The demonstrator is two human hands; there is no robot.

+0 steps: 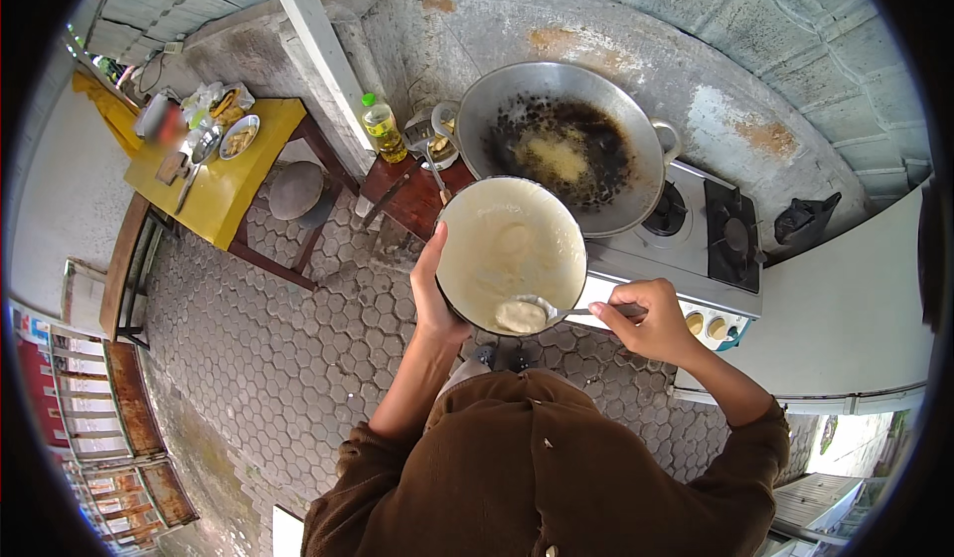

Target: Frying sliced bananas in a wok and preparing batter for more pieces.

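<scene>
In my left hand (436,296) is a round bowl (477,221) with a dark rim, held by its left side. Pale batter coats its inside. My right hand (652,318) grips the handle of a metal spoon (570,311), whose bowl is heaped with batter (522,316) and rests over the near part of the bowl. Just beyond stands a large metal wok (648,207) on the stove, with dark oil in it and a pale, foaming patch (557,156) of frying food near the middle.
Left of the wok, a dark red table (406,203) holds an oil bottle (383,128), a slotted turner (432,158) and a container of food. Free burners (736,234) lie right of the wok. A yellow table (216,199) with a food plate (240,138) and a round stool (297,190) stand farther left.
</scene>
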